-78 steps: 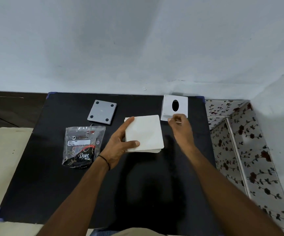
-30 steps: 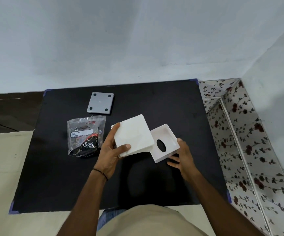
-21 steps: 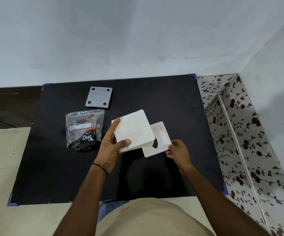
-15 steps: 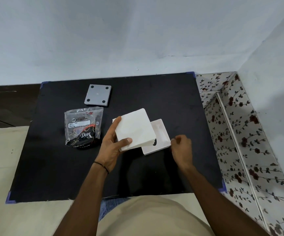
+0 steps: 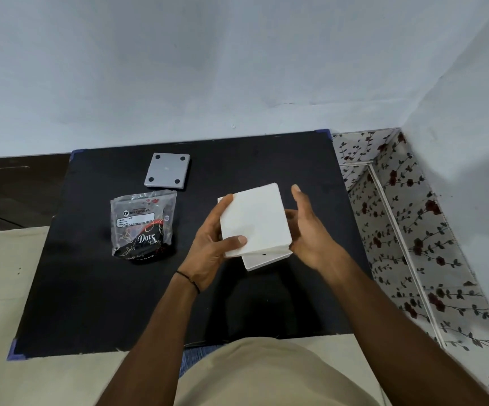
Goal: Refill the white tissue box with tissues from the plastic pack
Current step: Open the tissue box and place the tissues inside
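Tissue stack [image 5: 255, 221] — between both hands

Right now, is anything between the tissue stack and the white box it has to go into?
Nothing visible. The left hand holds the tissue stack directly over the white box, whose near edge shows below it. The right hand is beside them, not between.

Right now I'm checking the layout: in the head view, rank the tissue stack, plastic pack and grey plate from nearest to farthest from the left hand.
1. Tissue stack: held in the left hand.
2. Plastic pack: on the table, to its left.
3. Grey plate: farther back, towards the wall.
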